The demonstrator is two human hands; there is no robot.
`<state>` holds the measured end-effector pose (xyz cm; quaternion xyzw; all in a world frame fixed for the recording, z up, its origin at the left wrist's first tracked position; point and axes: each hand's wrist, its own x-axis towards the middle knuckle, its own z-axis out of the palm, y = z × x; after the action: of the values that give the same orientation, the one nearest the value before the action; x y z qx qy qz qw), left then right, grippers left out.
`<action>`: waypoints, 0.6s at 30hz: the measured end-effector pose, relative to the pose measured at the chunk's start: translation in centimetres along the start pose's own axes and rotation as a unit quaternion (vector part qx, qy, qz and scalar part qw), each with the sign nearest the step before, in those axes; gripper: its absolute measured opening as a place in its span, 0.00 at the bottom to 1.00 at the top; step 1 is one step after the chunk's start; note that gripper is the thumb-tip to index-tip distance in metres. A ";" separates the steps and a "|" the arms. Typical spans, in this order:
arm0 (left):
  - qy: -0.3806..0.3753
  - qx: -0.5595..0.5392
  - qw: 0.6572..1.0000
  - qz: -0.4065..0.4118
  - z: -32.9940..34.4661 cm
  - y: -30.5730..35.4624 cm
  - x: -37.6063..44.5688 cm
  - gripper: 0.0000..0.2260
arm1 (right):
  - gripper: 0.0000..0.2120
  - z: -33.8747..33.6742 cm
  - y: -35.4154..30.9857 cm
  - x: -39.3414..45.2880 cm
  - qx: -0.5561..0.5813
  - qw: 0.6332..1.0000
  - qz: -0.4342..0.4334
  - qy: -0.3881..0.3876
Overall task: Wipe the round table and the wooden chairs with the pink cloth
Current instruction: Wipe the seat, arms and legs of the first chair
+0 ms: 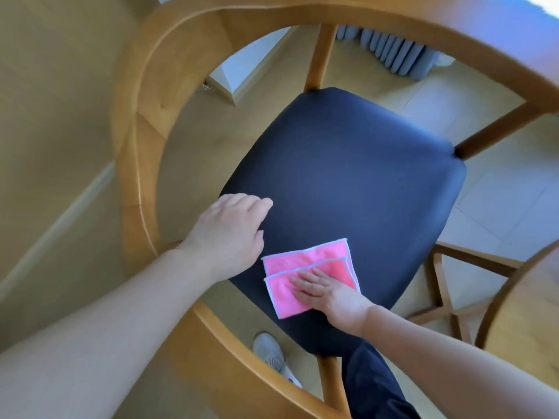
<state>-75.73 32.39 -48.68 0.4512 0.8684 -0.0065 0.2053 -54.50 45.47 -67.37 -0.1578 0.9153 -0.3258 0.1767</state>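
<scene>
At the seat's (348, 176) near edge, our right hand (326, 293) presses the pink cloth (305, 267) flat, fingers straight; our left hand (230, 234) rests relaxed on the seat's left corner. We judge the chair's wooden frame (136, 146) remains unwiped.

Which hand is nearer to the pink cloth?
Right. The right hand presses flat on the pink cloth; the left hand rests on the seat beside it.
</scene>
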 end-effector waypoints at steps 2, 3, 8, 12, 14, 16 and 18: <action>0.009 -0.003 1.000 -0.006 -0.5 0.0 -0.8 0.20 | 0.30 0.6 -1.0 -1.1 -0.002 0.998 0.012 -0.065; 0.014 -0.005 1.000 -0.010 -0.8 0.0 -1.2 0.20 | 0.30 0.6 -1.7 -1.6 0.006 0.995 0.022 -0.097; 0.039 -0.024 0.999 -0.008 -3.1 1.2 -3.6 0.19 | 0.23 -2.5 -4.9 -3.7 0.110 0.962 0.184 -0.166; 0.059 -0.039 0.998 0.004 -6.2 1.7 -5.6 0.19 | 0.22 -8.3 -7.0 -4.2 0.107 0.955 0.259 -0.099; 0.066 -0.049 0.997 0.010 -7.9 1.8 -6.8 0.19 | 0.25 -12.0 -8.2 -4.5 0.090 0.963 0.253 -0.029; 0.074 -0.054 0.996 0.022 -9.9 2.2 -8.3 0.19 | 0.23 -15.8 -9.9 -4.9 0.084 0.965 0.244 0.050; 0.083 -0.055 0.994 0.039 -12.1 2.6 -9.9 0.19 | 0.19 -19.5 -12.2 -5.3 0.083 0.960 0.236 0.127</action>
<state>-72.93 28.57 -33.55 0.4718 0.8632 0.0867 0.1571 -56.00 49.15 -44.14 0.1208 0.9112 -0.3669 0.1430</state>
